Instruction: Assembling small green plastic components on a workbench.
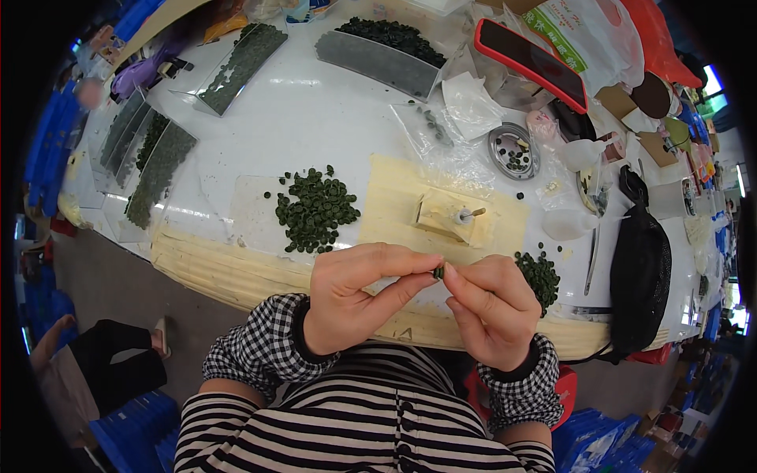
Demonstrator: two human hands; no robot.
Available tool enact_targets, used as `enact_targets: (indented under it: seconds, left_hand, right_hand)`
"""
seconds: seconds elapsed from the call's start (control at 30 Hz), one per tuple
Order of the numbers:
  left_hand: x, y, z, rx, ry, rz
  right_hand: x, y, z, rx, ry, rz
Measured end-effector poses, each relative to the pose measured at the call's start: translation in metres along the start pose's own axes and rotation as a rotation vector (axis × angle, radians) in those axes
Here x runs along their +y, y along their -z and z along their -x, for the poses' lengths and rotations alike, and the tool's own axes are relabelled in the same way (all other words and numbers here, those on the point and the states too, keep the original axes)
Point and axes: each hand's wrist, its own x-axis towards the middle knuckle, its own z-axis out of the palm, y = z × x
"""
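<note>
You worked close above the white-topped bench.
To the left lay a loose heap of round dark-green discs; the fingers of your left hand pinched a small, rounded dark-green piece; your right hand touched or neared it, grip unclear. A slack pinch might have dropped it.

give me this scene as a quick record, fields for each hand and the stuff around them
left hand: pinches green piece between thumb and index finger
right hand: meets left hand at the piece; grip unclear
large pile: dark green pieces, left of block
small pile: similar pieces, beside right hand
block: on yellow sheet
phone: red case, far right
</note>
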Motion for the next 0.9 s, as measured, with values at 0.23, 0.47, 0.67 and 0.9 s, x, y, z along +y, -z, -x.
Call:
enact_targets:
  seconds: [0.23, 0.47, 0.67, 0.9]
  left_hand:
    - [-0.0012, -0.0002, 0.0016, -0.019, 0.052, 0.051]
    - [-0.0014, 0.0008, 0.0014, -0.033, 0.05, 0.049]
    - [-0.0004, 0.001, 0.0007, -0.033, 0.04, 0.039]
    - [-0.0006, 0.001, 0.0003, -0.031, 0.018, 0.013]
  right_hand:
    - [-0.0005, 0.0, 0.0002, 0.01, 0.001, -0.017]
    - [-0.0001, -0.0008, 0.0004, 0.012, 0.006, -0.019]
    - [-0.0004, -0.0012, 0.0001, 0.016, 0.008, -0.02]
    - [0.0002, -0.0012, 0.0001, 0.011, 0.013, -0.026]
